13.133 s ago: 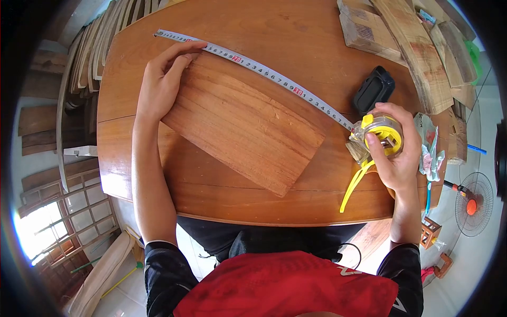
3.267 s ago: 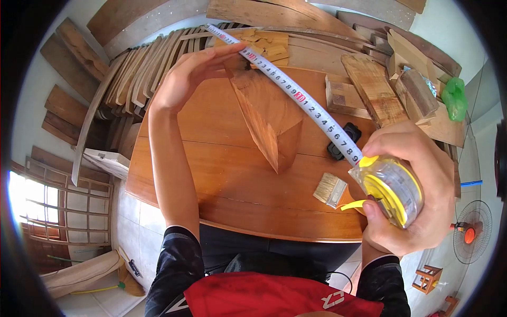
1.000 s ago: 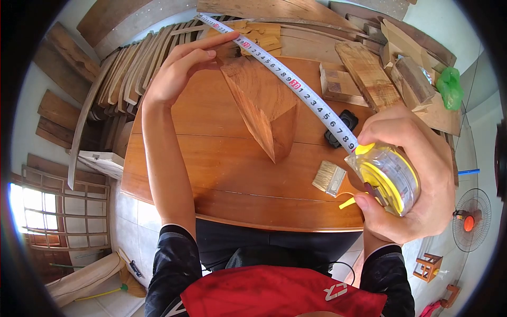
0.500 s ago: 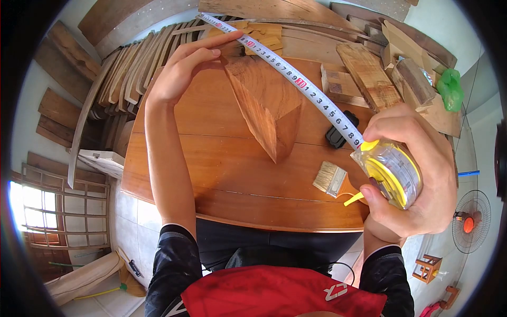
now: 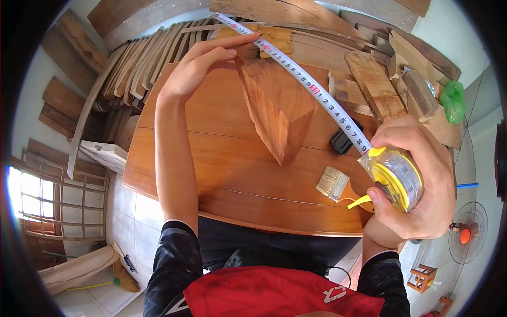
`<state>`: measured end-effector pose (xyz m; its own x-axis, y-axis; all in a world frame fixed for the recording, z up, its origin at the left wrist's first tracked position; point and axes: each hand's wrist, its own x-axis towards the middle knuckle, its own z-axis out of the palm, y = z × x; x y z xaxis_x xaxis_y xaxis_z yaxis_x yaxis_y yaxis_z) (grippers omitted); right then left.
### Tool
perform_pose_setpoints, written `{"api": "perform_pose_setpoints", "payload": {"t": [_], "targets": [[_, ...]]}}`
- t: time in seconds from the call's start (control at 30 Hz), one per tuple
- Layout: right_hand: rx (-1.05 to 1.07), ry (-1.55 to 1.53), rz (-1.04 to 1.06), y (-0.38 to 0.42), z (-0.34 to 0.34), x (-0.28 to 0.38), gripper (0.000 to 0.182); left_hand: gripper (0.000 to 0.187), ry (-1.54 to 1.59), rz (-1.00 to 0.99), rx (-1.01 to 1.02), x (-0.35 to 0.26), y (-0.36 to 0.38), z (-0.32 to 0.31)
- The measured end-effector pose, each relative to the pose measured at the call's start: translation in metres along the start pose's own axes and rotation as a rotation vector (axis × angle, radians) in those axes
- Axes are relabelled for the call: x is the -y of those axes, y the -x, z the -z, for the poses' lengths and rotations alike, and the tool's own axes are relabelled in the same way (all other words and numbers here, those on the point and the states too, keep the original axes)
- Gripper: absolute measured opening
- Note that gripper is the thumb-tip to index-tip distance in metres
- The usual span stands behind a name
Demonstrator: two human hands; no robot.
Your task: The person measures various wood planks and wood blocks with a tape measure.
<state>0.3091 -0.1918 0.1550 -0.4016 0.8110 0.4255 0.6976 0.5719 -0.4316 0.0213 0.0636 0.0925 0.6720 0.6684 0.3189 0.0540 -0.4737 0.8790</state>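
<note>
Bright light enters through the window point(image 5: 37, 195) at your left; you have a polished wooden table point(image 5: 222, 164) before you, pale floor tiles point(image 5: 127, 224) below and 1 fan point(image 5: 465, 236) to your right.

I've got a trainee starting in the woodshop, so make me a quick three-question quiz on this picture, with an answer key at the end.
1. Which hand grips the yellow tape measure?
2. True or false: the numbered blade runs out past the fingertips of the left hand.
3. Which tool lies on the table? A) a saw, B) a paintbrush, C) a hammer.

Key:
1. The right hand.
2. True.
3. B.
</note>
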Motion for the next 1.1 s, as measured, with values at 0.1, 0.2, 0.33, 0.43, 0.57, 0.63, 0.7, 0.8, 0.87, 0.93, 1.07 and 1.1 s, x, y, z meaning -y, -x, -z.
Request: {"api": "perform_pose_setpoints", "payload": {"t": [0.1,0.2,0.33,0.43,0.57,0.63,0.7,0.8,0.87,0.93,1.07,1.1], "targets": [[-0.002,0.013,-0.006,0.0,-0.001,0.002,0.051,0.046,0.008,0.012,0.01,-0.002,0.001,0.0],[0.001,0.02,-0.005,0.0,-0.002,0.003,0.051,0.046,0.009,-0.001,-0.01,-0.004,0.001,-0.002],[0.01,0.011,-0.01,0.001,0.0,0.002,0.051,0.054,-0.017,0.043,0.057,0.004,0.001,0.006],[0.014,0.016,0.007,0.001,0.002,-0.002,0.052,0.047,0.003,-0.016,0.01,-0.003,0.001,-0.001],[0.017,0.017,0.002,0.001,0.002,-0.003,0.052,0.048,-0.017,0.002,-0.006,-0.002,0.001,-0.001],[0.019,0.019,-0.007,0.002,0.002,-0.003,0.052,0.048,-0.032,0.001,0.004,-0.003,0.001,0.0],[0.017,0.017,-0.014,0.001,0.002,-0.002,0.052,0.048,-0.045,-0.005,0.007,-0.003,0.001,0.0],[0.013,0.008,-0.021,0.001,0.001,-0.001,0.052,0.047,-0.047,-0.013,0.003,-0.004,0.002,0.0],[0.007,-0.002,-0.022,0.001,0.0,-0.001,0.052,0.047,-0.029,-0.015,0.006,-0.004,0.002,0.0],[0.003,-0.002,-0.018,0.001,0.0,-0.001,0.052,0.046,-0.037,-0.023,0.007,-0.003,0.002,0.001],[-0.004,0.035,-0.039,0.0,0.006,0.002,0.052,0.044,-0.015,-0.039,-0.005,-0.004,0.003,-0.001],[-0.024,0.045,-0.058,0.002,0.008,0.002,0.052,0.043,-0.067,-0.066,-0.042,-0.006,0.003,-0.002]]}}
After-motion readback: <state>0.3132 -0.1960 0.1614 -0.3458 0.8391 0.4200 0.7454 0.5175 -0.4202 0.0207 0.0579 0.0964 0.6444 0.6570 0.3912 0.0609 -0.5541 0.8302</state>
